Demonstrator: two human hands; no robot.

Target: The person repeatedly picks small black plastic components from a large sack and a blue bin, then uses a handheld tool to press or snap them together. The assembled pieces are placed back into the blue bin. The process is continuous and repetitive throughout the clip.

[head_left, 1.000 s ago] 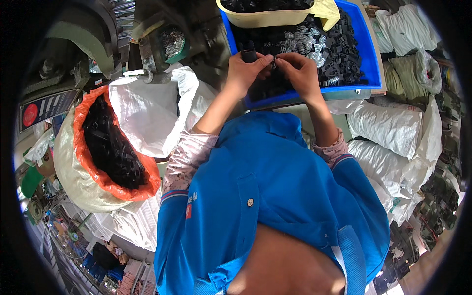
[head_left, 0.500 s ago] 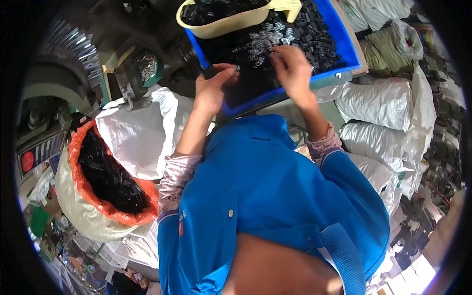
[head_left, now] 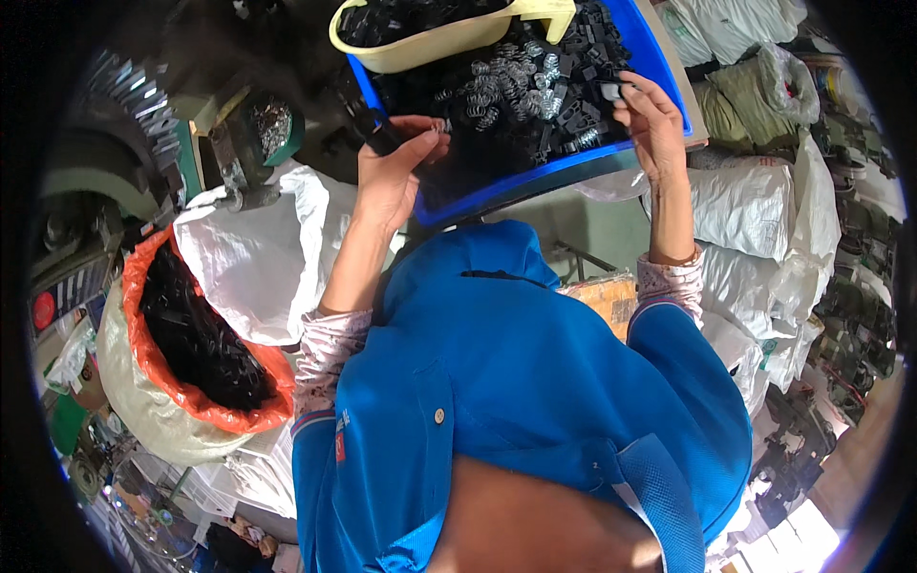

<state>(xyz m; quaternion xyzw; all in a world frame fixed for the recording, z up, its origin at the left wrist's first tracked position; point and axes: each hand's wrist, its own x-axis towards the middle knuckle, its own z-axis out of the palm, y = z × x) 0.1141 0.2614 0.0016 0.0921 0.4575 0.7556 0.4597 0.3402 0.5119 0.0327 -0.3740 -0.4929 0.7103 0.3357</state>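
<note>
My left hand (head_left: 394,162) is closed over the left rim of a blue tray (head_left: 468,212). A dark black part (head_left: 382,137) sticks out of its grip, and a small shiny metal piece (head_left: 440,125) shows at the fingertips. At the tray's right side my right hand (head_left: 657,129) pinches a small black plastic piece (head_left: 611,92) with a pale, shiny face. Between the hands, a heap of metal coil springs (head_left: 516,81) lies in the tray. Small black plastic parts (head_left: 578,115) are spread to the right of the springs.
A cream scoop-like container (head_left: 420,55) full of black parts rests over the tray's far side. At left stand a sack with an orange liner (head_left: 272,401) holding black pieces, a white sack (head_left: 239,258), and machinery with a green container (head_left: 287,143). White sacks (head_left: 735,205) are stacked at right.
My right hand has moved right, from the springs to the tray's right side, and now pinches a small black piece. My left hand has shifted slightly left in view, still closed.
</note>
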